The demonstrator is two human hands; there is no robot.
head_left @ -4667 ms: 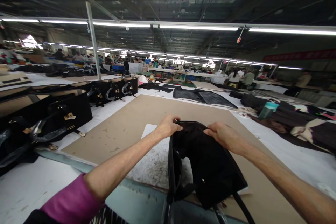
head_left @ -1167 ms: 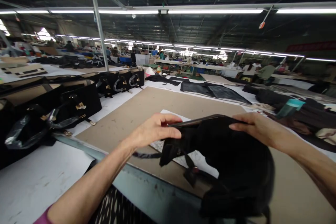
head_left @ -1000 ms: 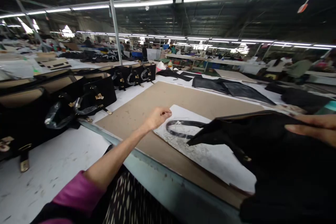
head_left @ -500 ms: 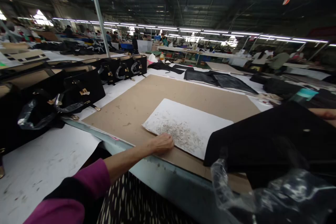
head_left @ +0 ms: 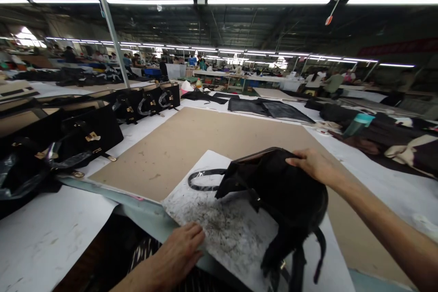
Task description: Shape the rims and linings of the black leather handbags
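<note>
My right hand (head_left: 310,164) grips the rim of a black handbag (head_left: 290,191), thumb on one side and fingers on the other. The bag lies tilted over a white sheet (head_left: 222,219), with a plastic-wrapped handle (head_left: 207,180) stretching left and dark straps hanging at the near side. Dark smudges and specks cover the middle of the sheet. At its near left edge is my left hand (head_left: 183,248), fingers curled closed against the border; the fingertips are partly hidden. Beneath the sheet lies a large beige board (head_left: 171,141) on the table.
Several black handbags (head_left: 92,130) with gold clasps stand in a row at the left. Flat black pieces (head_left: 267,108) lie beyond the board. A teal-lidded bottle (head_left: 359,124) and dark fabric (head_left: 383,146) are at the right. A pole (head_left: 109,27) rises behind the bags; people work farther back.
The black handbag has come from the far right onto the white sheet, turned, with my right hand on its rim. The sheet sits nearer, and my left hand is closer to me.
</note>
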